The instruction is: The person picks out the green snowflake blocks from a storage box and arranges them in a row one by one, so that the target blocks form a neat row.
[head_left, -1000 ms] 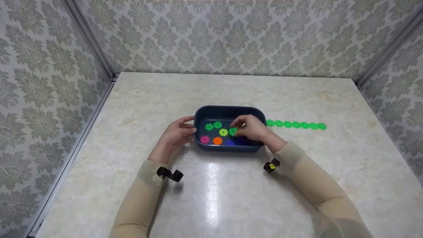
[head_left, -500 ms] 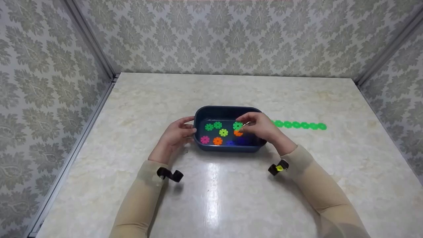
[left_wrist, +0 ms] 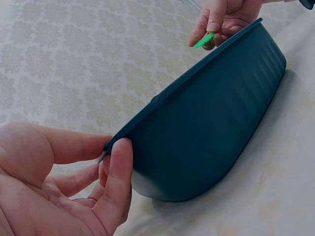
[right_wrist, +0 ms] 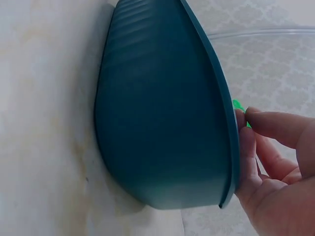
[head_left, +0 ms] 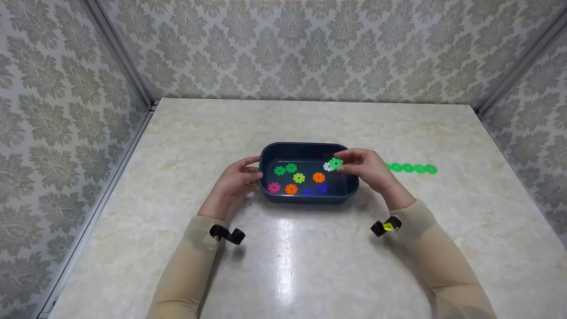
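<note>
A dark blue plastic tub sits on the table, with several notched plastic discs on its floor. My left hand grips the tub's left end at the rim, seen close in the left wrist view. My right hand pinches a green notched disc between thumb and fingers, over the tub's right end. In the right wrist view the tub wall hides most of that disc. Below it in the tub a white disc shows partly.
A row of joined green discs lies on the table right of the tub, its left end hidden by my right hand. Inside the tub are orange, yellow-green, pink, blue and green discs. Patterned walls enclose the table.
My right hand has lifted the green disc and moved right with it, from the middle of the tub to its right end. Orange, blue and white discs are uncovered. My left hand stays put.
</note>
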### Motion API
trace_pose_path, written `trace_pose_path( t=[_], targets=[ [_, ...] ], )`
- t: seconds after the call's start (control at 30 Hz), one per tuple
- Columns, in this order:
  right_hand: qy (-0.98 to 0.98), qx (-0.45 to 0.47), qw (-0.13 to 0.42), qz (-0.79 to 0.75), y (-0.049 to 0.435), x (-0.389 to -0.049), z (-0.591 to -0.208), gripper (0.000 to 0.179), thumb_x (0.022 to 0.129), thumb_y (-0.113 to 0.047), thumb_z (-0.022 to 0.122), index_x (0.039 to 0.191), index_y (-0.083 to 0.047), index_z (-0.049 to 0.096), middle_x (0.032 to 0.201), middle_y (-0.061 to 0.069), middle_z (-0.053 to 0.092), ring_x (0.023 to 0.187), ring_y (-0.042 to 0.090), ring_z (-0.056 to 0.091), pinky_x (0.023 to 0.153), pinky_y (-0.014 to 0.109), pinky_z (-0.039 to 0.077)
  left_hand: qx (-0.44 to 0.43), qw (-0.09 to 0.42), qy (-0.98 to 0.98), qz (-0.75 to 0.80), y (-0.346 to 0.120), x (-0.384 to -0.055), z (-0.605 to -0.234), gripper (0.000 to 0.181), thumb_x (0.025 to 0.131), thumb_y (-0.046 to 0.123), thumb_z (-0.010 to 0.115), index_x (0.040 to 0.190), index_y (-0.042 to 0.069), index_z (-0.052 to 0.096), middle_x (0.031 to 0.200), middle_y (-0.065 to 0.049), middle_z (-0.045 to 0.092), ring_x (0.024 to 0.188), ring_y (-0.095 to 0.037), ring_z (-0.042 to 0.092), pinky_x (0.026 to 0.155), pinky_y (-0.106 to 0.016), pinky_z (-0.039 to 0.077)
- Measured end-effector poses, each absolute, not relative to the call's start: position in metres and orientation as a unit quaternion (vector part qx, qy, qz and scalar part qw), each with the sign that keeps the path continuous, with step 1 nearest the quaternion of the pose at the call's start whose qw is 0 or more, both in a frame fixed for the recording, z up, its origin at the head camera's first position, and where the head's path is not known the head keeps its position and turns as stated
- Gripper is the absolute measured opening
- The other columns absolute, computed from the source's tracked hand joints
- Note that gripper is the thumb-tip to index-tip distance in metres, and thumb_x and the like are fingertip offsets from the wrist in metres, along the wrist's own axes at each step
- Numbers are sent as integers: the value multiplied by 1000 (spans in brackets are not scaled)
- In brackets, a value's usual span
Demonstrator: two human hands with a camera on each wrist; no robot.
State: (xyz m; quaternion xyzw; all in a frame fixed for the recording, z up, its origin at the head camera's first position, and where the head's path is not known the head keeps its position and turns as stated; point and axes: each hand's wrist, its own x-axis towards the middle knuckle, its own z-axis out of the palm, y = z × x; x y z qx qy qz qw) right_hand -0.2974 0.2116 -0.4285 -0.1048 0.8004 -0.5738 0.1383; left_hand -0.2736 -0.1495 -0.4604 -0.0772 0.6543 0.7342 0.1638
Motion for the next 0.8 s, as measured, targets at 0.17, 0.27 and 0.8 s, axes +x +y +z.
trace_pose_path(
  t=[0.17, 0.27, 0.8],
  targets=[
    [805, -93, 125, -572, 224, -298, -428, 42, 95, -6, 70, 136, -2, 65, 135, 9, 65, 99, 8, 71, 87, 30, 58, -76, 164, 652, 736, -150, -273, -459, 59, 98, -2, 63, 153, 11, 46, 106, -3, 55, 78, -10, 59, 69, -27, 56],
    [811, -84, 117, -567, 232, -299, -428, 42, 95, -9, 72, 136, -4, 65, 135, 10, 65, 100, 5, 70, 86, 24, 57, -78, 167, 652, 735, -150, -273, -459, 59, 98, -2, 63, 153, 11, 46, 105, -3, 55, 78, -10, 58, 69, -28, 56],
    [830, -51, 69, -552, 292, -298, -426, 52, 97, -15, 72, 144, 0, 57, 112, -13, 64, 103, 0, 63, 86, 16, 55, -88, 171, 669, 718, -150, -274, -457, 59, 97, 0, 65, 152, 15, 49, 111, -5, 56, 85, -14, 60, 73, -29, 56]
  ],
)
